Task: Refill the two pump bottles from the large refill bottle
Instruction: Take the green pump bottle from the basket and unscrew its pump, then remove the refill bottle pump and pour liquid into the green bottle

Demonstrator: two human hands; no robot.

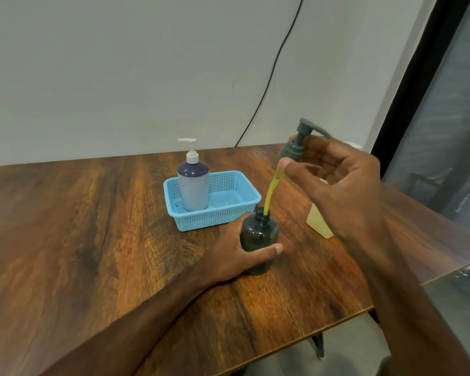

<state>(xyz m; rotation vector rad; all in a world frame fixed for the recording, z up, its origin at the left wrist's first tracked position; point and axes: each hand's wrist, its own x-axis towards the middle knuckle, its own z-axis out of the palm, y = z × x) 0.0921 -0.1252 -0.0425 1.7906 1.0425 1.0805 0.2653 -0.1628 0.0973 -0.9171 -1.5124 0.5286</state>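
Blue mesh basket (pixel 217 217) holds the white-pump bottle (pixel 193 188) upright, parked aside. Left hand (pixel 228 256) wraps the dark bottle (pixel 259 234), which stands just in front of the basket; I read that as steadying it. Right hand (pixel 337 185) pinches the grey pump head (pixel 296 145), raised, with the tip of its yellow-coated tube (pixel 272 191) inside the neck, likely so drips fall in. Pale refill bottle (pixel 319 223) stands behind that hand, partly hidden. Wood-grain table (pixel 92 226); plain wall (pixel 120 63), black cable (pixel 272 69), dark-framed glass at right.
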